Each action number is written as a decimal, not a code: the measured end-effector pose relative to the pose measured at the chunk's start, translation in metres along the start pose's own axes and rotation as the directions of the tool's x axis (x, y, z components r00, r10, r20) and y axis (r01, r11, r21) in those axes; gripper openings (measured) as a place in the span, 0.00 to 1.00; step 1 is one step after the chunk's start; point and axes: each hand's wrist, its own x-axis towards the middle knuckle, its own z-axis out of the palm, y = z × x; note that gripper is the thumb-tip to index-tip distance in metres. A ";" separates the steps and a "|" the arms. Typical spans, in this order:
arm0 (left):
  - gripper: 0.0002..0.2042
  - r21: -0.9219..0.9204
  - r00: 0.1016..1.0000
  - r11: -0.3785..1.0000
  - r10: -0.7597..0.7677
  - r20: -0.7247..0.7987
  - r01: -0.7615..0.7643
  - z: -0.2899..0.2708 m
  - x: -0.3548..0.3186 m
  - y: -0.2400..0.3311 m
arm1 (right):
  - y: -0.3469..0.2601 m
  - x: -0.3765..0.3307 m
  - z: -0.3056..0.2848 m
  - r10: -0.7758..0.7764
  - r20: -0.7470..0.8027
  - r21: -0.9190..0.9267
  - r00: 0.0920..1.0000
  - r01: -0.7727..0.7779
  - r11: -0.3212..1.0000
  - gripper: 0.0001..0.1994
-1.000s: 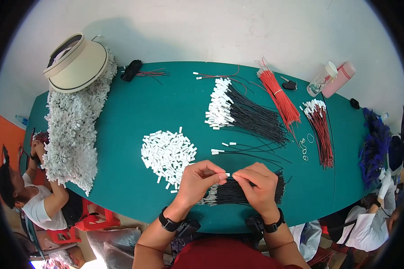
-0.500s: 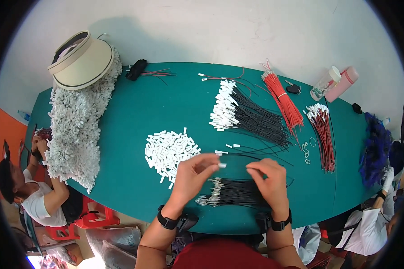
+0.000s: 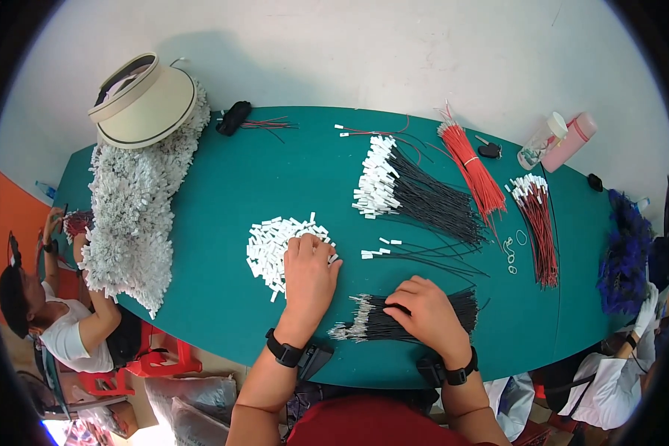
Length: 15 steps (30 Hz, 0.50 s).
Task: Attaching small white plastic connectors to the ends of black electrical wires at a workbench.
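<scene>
My left hand (image 3: 308, 279) rests on the right side of a heap of small white plastic connector housings (image 3: 269, 249). Its fingers are bent down among the pieces with the thumb apart, and nothing is visibly held. To the right, my right hand (image 3: 429, 316) lies over a bundle of black wires (image 3: 464, 308) with bare metal terminals at their left ends. A gap shows between its curved thumb and forefinger; the other fingers hide part of the bundle. Just beyond lie a few loose black wires (image 3: 424, 256) with white housings on their left ends.
Farther back lie black wires with white connectors (image 3: 427, 193), a tied red wire bundle (image 3: 472, 167) and dark red wires (image 3: 540, 230). A visor hat (image 3: 145, 108) sits on a white connector mass (image 3: 130, 223) at left. Bottles (image 3: 543, 141) stand back right. People work at both sides.
My left hand has moved down-left onto the heap of housings, and the white piece at its fingertips is no longer seen there. My right hand has lowered onto the black wire bundle.
</scene>
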 end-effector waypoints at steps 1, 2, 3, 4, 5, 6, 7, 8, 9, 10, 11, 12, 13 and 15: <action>0.11 0.000 1.000 1.000 0.001 0.000 -0.001 0.001 -0.001 -0.001 | 0.001 0.000 0.001 0.000 -0.001 0.000 1.000 0.000 1.000 0.06; 0.10 -0.005 1.000 1.000 -0.003 0.025 0.003 0.001 -0.001 -0.003 | 0.001 -0.001 0.002 -0.008 0.018 -0.012 1.000 0.008 1.000 0.06; 0.10 -0.006 1.000 1.000 -0.002 0.025 0.002 0.001 -0.001 -0.002 | 0.002 0.000 0.003 -0.007 0.017 -0.013 1.000 0.007 1.000 0.06; 0.09 0.008 0.999 0.999 0.036 0.008 -0.036 0.001 -0.001 -0.002 | 0.003 0.000 0.004 -0.023 0.015 0.002 1.000 0.023 1.000 0.06; 0.09 0.007 0.999 0.999 0.037 0.008 -0.037 0.000 0.000 -0.001 | 0.003 0.000 0.004 -0.022 0.014 0.001 1.000 0.022 1.000 0.06; 0.08 0.021 0.997 0.997 0.075 -0.008 -0.075 0.000 0.000 -0.001 | 0.003 0.000 0.005 -0.039 0.012 0.015 0.999 0.038 0.999 0.07; 0.08 0.019 0.997 0.997 0.077 -0.008 -0.077 -0.002 0.000 0.002 | 0.003 -0.001 0.004 -0.037 0.011 0.014 0.999 0.037 0.999 0.07; 0.06 -0.187 0.996 0.979 -0.066 0.068 0.077 -0.005 0.000 0.004 | 0.002 -0.001 0.004 -0.040 0.011 0.040 0.999 0.040 0.998 0.06; 0.06 -0.188 0.996 0.979 -0.065 0.068 0.076 -0.007 0.000 0.006 | 0.002 -0.001 0.003 -0.039 0.010 0.039 0.999 0.039 0.998 0.06; 0.05 -0.372 0.967 0.897 -0.186 0.172 0.239 -0.010 0.000 0.008 | 0.002 -0.001 0.003 -0.041 0.011 0.065 0.999 0.040 0.997 0.06; 0.05 -0.374 0.967 0.897 -0.185 0.173 0.238 -0.010 0.001 0.009 | 0.002 0.000 0.003 -0.039 0.010 0.064 0.999 0.039 0.997 0.06; 0.05 -0.621 0.929 0.694 -0.218 0.299 0.363 -0.010 0.001 0.010 | 0.003 0.000 0.003 -0.055 0.028 0.058 0.998 0.053 0.997 0.06; 0.05 -0.621 0.929 0.694 -0.220 0.298 0.364 -0.011 0.001 0.011 | 0.003 0.001 0.004 -0.056 0.030 0.058 0.998 0.054 0.997 0.06; 0.05 -0.780 0.881 0.409 -0.213 0.423 0.474 -0.011 -0.001 0.012 | 0.003 0.002 0.002 -0.076 0.053 0.056 0.996 0.073 0.996 0.06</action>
